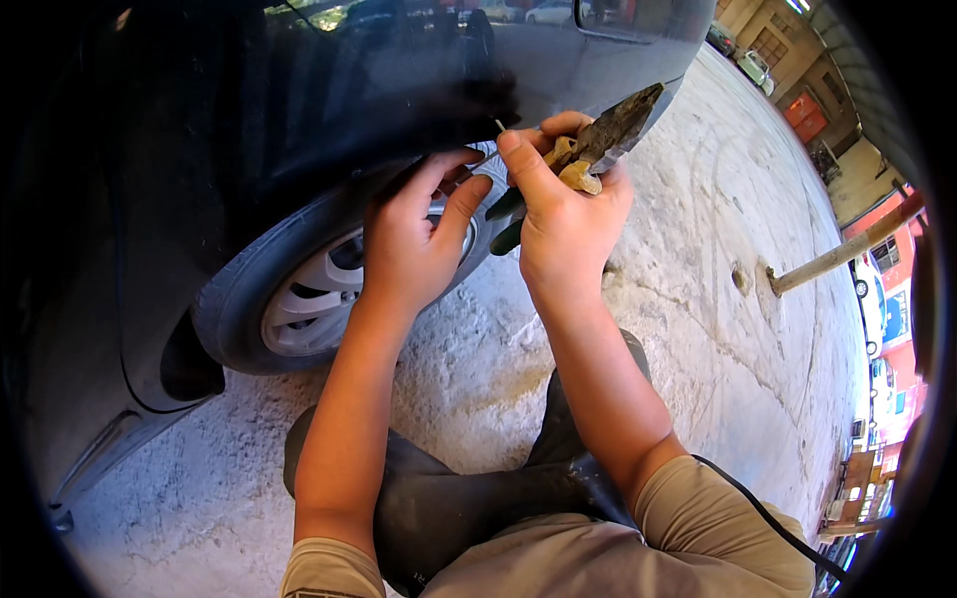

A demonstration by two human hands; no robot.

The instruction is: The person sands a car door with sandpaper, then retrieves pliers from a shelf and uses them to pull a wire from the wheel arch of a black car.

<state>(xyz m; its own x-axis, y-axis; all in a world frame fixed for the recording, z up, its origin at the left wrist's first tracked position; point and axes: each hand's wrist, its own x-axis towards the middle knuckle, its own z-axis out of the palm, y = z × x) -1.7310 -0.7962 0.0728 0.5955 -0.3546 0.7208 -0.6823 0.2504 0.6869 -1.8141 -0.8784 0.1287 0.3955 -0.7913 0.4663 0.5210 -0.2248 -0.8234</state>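
Observation:
A dark car (399,80) stands in front of me, its wheel (317,299) under the arch. My right hand (573,204) is closed round a shears-like hand tool (620,130) with a broad, dirty, pointed blade, a yellowish middle and dark green handle ends below the palm. Against my right thumb and forefinger lies a thin pale strip (485,159), running toward my left hand (414,224). My left fingers and thumb curl around the strip's lower end beside the wheel arch edge; their tips are partly hidden.
Rough pale concrete floor (718,269) spreads to the right, with a slanted pole (847,244) standing on it. Farther off are parked cars (869,299) and buildings. My knees are bent close to the wheel, and a black cable (768,513) crosses my right sleeve.

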